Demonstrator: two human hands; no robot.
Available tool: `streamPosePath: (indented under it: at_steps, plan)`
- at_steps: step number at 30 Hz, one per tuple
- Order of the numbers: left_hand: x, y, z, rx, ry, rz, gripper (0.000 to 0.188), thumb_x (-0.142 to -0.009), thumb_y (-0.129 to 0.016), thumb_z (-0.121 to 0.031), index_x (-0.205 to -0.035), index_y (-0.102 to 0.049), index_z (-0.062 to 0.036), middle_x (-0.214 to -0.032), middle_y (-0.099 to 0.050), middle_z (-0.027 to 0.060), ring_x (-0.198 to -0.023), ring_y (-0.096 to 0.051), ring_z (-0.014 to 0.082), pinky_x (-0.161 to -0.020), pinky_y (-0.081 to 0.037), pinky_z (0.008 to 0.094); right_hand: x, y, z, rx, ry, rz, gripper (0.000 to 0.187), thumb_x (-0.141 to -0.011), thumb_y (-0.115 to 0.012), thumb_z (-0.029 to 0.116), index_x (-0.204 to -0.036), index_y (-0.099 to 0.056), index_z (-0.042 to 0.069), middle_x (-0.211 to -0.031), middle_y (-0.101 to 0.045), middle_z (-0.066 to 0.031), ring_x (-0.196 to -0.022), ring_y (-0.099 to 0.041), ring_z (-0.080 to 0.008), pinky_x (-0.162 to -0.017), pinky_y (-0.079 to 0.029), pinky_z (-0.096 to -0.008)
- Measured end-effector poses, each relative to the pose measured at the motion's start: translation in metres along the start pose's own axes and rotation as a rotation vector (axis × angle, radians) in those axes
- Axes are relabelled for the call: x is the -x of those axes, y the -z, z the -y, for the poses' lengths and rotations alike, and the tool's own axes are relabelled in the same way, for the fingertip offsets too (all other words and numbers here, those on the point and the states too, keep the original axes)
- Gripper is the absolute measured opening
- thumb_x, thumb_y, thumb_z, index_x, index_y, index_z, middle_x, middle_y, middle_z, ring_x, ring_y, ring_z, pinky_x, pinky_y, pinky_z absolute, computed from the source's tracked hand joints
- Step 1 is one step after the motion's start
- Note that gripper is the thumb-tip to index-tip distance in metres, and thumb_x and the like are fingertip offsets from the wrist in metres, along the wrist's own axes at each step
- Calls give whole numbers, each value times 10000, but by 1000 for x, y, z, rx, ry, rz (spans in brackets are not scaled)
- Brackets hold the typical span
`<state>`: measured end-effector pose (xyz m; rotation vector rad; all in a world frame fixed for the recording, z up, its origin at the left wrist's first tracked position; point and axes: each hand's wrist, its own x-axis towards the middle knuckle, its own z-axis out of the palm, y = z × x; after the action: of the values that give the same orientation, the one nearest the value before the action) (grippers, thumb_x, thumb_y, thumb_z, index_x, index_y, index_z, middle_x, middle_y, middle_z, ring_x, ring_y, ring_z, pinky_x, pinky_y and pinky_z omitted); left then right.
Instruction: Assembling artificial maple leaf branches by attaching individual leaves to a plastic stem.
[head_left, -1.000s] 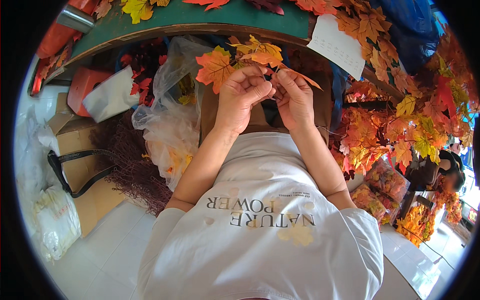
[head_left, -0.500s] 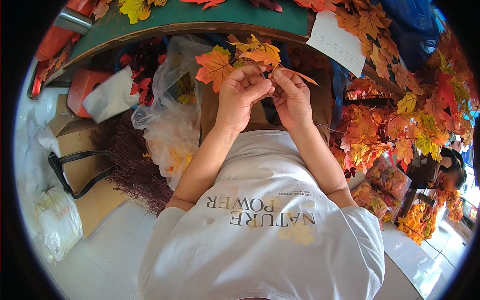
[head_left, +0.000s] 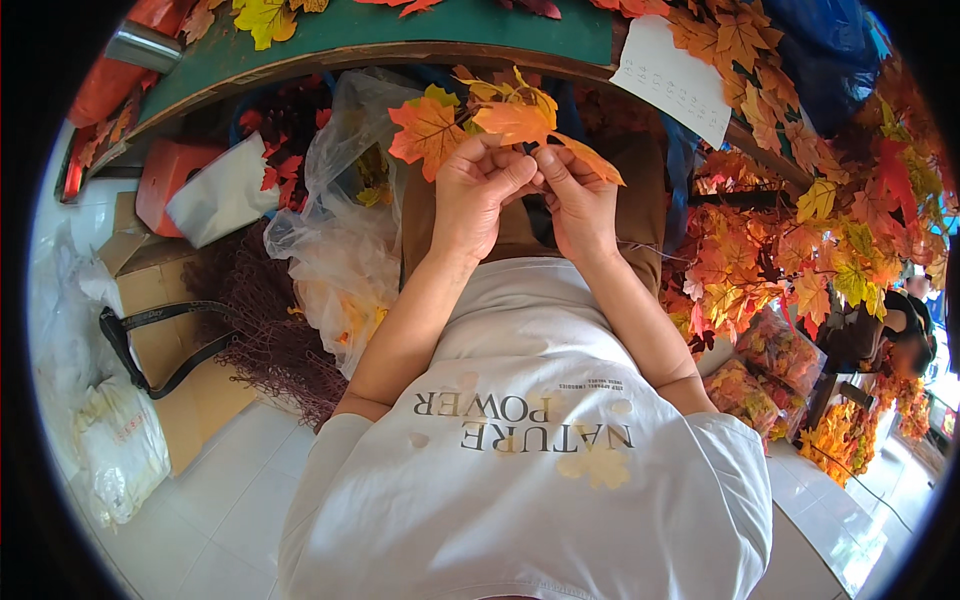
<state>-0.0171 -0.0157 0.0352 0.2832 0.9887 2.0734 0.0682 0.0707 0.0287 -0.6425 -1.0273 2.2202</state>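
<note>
Above my lap, both hands meet at a small spray of artificial maple leaves (head_left: 517, 122), orange and yellow. My left hand (head_left: 478, 185) is closed, thumb against fingertips, at the base of the spray; a broad orange leaf (head_left: 428, 137) spreads out beyond its fingers. My right hand (head_left: 580, 195) pinches close beside it, thumb tip nearly touching the left one, with an orange leaf (head_left: 592, 160) sticking out past its fingers. The stem ends between the fingertips are mostly hidden. A thin pale thread or wire (head_left: 650, 250) shows near my right wrist.
A green-topped table (head_left: 400, 35) with a wooden edge curves ahead, a handwritten paper (head_left: 675, 85) on it. Clear plastic bags (head_left: 345, 230), a dark mesh heap (head_left: 265, 310) and a cardboard box (head_left: 205, 400) stand left. Bunched autumn leaves (head_left: 770, 250) fill the right; another person (head_left: 908, 325) is beyond.
The orange leaves at my fingertips have turned and show more of their broad faces. My right hand has rotated slightly, its thumb now more upright. Both hands stay together.
</note>
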Motion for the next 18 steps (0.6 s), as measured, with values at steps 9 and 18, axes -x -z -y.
streamPosePath:
  at_steps: [9,18]
  plan:
    - [0,3,3,-34,-44,16,198,-782,-642,40,-960,-580,-23,-770,-597,44,-689,-622,147,-622,-557,290,-1,5,2,70,-68,69,146,-849,-638,111,-943,-610,3,-824,-610,-13,-737,-568,-79,-667,-477,-218]
    - [-5,14,3,124,-18,74,235,-788,-636,45,-996,-576,-48,-787,-544,18,-725,-627,177,-666,-569,311,-1,11,23,172,-90,190,201,-881,-601,143,-1009,-616,-11,-866,-633,-44,-758,-580,-87,-688,-482,-223]
